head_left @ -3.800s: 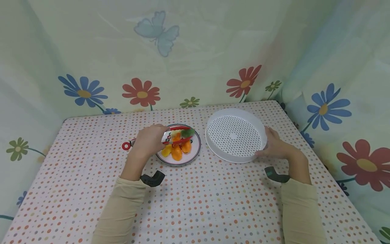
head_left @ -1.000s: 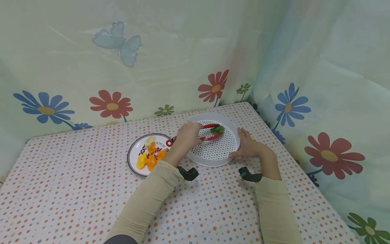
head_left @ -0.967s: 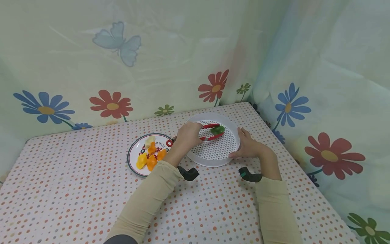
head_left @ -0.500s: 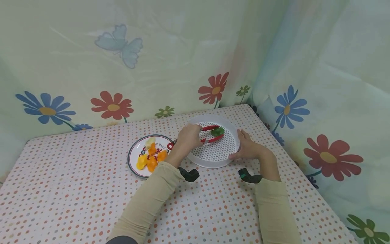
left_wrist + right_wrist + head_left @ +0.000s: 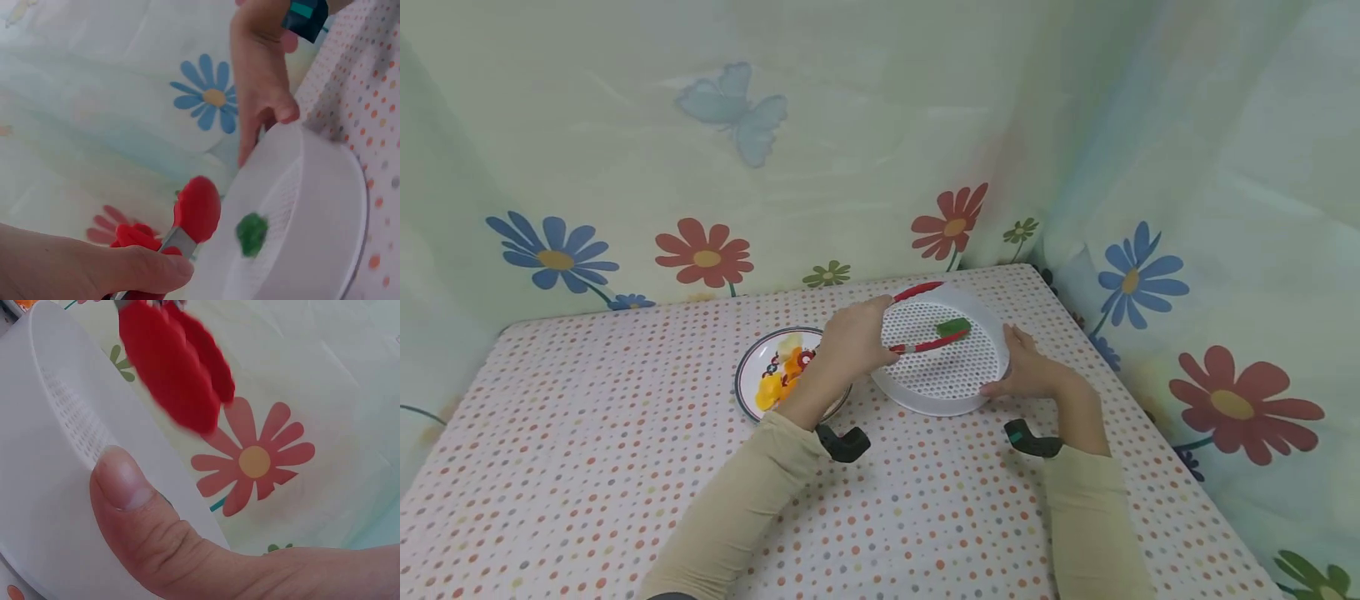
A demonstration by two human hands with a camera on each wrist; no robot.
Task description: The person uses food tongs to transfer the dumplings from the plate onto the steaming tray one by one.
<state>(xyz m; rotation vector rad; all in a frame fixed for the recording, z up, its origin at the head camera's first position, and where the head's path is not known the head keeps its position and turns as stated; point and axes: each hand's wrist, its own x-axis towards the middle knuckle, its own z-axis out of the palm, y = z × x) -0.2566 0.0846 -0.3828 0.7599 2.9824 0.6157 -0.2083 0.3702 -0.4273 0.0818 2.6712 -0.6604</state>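
Note:
My left hand (image 5: 853, 337) holds a pair of red-tipped tongs (image 5: 931, 343), whose arms are spread wide over the white sieve (image 5: 925, 404). On the perforated floor of the sieve lies a small green piece (image 5: 953, 328), of a kind I cannot tell. It looks free of the tongs, which show above the rim in the left wrist view. With thumb and fingers, my right hand (image 5: 1030, 367) grips the sieve's wall on its right side; the thumb (image 5: 144, 519) is on the near face in the right wrist view.
Left of the sieve stands a round plate (image 5: 743, 392) with several yellow, orange and pale pieces, partly hidden by my left arm. A dotted cloth (image 5: 625, 467) covers the table. A flowered curtain (image 5: 850, 167) hangs behind and at the right.
The tongs came from the plate to the sieve with the green piece. Since half a second ago their arms have parted and lifted, and the green piece stays in the sieve.

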